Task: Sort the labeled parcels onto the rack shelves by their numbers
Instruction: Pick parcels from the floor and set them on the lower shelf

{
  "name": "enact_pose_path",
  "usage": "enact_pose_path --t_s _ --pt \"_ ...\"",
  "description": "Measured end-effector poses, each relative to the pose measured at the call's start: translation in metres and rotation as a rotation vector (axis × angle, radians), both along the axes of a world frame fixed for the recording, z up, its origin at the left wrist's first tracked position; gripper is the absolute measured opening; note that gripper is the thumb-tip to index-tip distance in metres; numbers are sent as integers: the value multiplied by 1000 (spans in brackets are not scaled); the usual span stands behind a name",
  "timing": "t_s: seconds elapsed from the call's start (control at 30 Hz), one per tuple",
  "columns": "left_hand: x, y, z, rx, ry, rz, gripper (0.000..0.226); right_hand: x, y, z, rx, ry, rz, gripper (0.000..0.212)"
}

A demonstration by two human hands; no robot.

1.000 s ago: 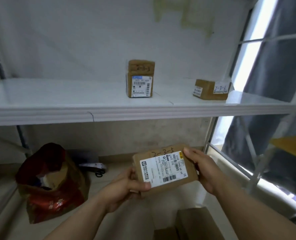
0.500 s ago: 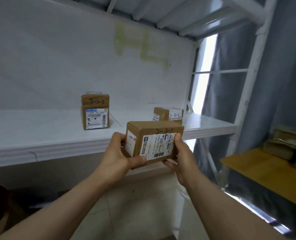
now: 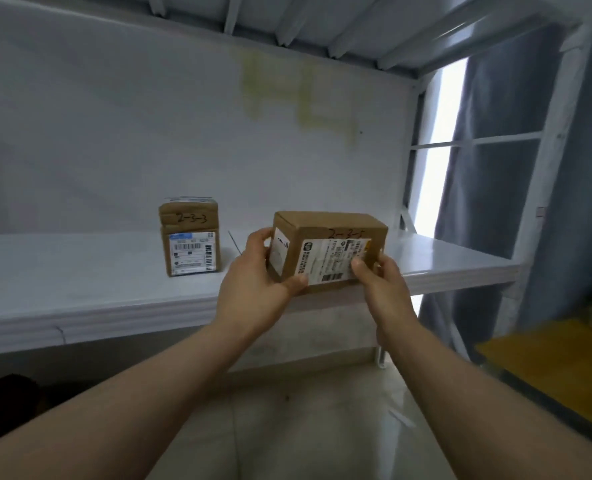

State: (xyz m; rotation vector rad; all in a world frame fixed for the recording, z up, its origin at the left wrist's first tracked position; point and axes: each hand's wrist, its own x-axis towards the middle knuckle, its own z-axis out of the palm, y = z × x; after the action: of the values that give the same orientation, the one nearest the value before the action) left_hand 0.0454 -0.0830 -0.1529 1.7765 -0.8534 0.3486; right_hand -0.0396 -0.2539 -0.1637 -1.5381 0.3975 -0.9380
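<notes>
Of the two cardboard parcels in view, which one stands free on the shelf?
The parcel marked 2-3-3, upright on the white shelf, untouched. The parcel marked 2-3-5 is gripped by the left hand and right hand.

Dim, soft view; window (image 3: 440, 147) glare at right

The left forearm (image 3: 132, 393) and right forearm (image 3: 461, 393) reach from the near corners toward the far middle. The left hand (image 3: 253, 285) grips the parcel (image 3: 325, 225) at its left end, thumb on the near face. The right hand (image 3: 383, 282) grips its right end, likewise.
</notes>
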Motion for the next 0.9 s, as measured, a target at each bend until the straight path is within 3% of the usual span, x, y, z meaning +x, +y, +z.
enact_pose_path --t_s 0.1,0.2,0.3,0.43,0.57,0.67,0.9 --pt "18 3 8 64 -74 143 108 25 7 19 -31 37 70 34" --pt "37 8 15 201 -172 290 117 51 9 28 -71 73 105 45" --pt "54 8 22 333 -298 361 100 69 8 32 -97 136 112 46" --pt "72 2 30 507 -333 448 83 85 0 30 -91 244 102 32" --pt "85 -9 36 597 -480 553 61 93 -6 24 -93 262 90 41" --pt "93 -20 39 642 -490 543 57 95 -9 22 -113 279 20 45" --pt "107 -35 38 642 -489 521 54 102 -26 7 -233 385 -127 27"
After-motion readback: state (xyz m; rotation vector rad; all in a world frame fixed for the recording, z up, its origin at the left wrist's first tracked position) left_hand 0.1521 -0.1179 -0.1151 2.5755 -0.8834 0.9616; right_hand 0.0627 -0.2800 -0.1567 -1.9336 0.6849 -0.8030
